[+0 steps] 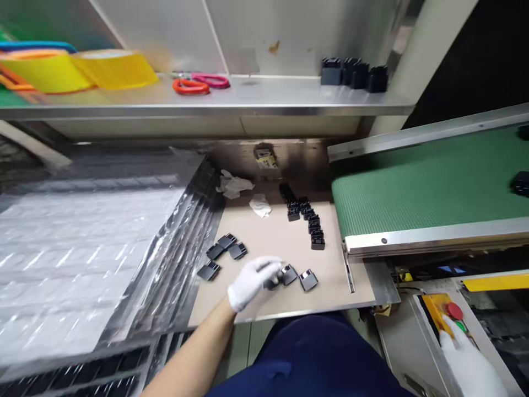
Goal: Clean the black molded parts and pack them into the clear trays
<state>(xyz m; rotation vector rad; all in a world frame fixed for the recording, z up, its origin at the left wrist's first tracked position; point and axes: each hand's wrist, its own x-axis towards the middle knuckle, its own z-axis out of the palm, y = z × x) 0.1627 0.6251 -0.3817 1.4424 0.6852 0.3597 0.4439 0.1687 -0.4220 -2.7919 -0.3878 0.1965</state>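
Note:
My left hand, in a white glove, reaches over the front of the beige work surface. Its fingers curl around a small black plastic part, which they partly hide. Just right of it lie two similar parts, one black part almost at the fingertips and another black part farther right. My right hand, also gloved in white, is at the lower right with fingers apart. Its fingertips touch or hover by a yellow control box with a red button and a green button.
A green conveyor belt stands at right. Stacked clear plastic trays fill the left. Several black parts form a row near the belt; more black parts lie left. Overhead, a metal shelf carries yellow tape rolls and scissors.

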